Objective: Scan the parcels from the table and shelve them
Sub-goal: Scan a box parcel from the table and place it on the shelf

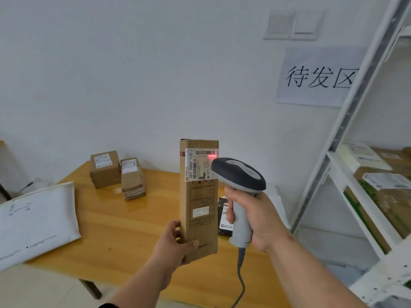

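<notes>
The left hand (175, 243) grips the tall parcel (198, 196) above the counter (124, 218), long axis pointing to 12 o'clock. At 3 o'clock, the right hand (255, 216) clasps the scanner (239, 181), red beam on the label (200, 164).

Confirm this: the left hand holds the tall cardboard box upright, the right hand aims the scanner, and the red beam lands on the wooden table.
One thing is wrong: the red beam lands on the shipping label near the top of the tall cardboard box, not on the wooden table. The head view shows it. The left hand does hold the box upright, and the right hand aims the scanner.
</notes>
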A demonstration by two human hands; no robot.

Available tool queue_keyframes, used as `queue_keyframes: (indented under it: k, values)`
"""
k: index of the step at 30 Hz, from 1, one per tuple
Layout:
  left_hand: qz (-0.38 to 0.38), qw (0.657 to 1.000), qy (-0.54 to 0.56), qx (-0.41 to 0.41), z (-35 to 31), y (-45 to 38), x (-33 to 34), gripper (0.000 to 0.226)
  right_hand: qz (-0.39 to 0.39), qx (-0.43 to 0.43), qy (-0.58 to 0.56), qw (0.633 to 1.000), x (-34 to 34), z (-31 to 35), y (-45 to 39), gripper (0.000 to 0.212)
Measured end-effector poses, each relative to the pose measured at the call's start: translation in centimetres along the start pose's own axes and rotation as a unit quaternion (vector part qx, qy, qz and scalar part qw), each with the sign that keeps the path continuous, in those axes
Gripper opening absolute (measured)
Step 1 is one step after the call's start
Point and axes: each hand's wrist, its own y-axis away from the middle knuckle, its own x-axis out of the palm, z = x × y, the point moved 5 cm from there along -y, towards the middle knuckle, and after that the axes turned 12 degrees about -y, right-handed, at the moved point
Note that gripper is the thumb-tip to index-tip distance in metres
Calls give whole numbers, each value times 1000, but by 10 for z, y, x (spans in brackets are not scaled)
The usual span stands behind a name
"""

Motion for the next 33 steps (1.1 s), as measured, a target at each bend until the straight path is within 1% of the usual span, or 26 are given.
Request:
queue_keyframes:
  k: [2,5,9,15,26,33]
  values:
    - [3,1000,1,3,-2,5,12,45,-1,-8,15,1000,-12,6,6,38]
    - [6,1000,-2,7,-5,12,27,46,-3,-19,29,999,-26,15,13,34]
    - [6,1000,-6,13,-8,19,45,47,-10,-26,17,999,-41,21,20,28]
    - [17,1000,-9,17,-11,26,66,47,-16,-26,23,999,-60,26,31,30]
    - [49,998,-19,35,-10,36,80,45,-44,-37,10,998,-64,35,55,27]
    - [76,995,-42,43,-7,51,75,46,-80,-52,17,995,-55,35,82,24]
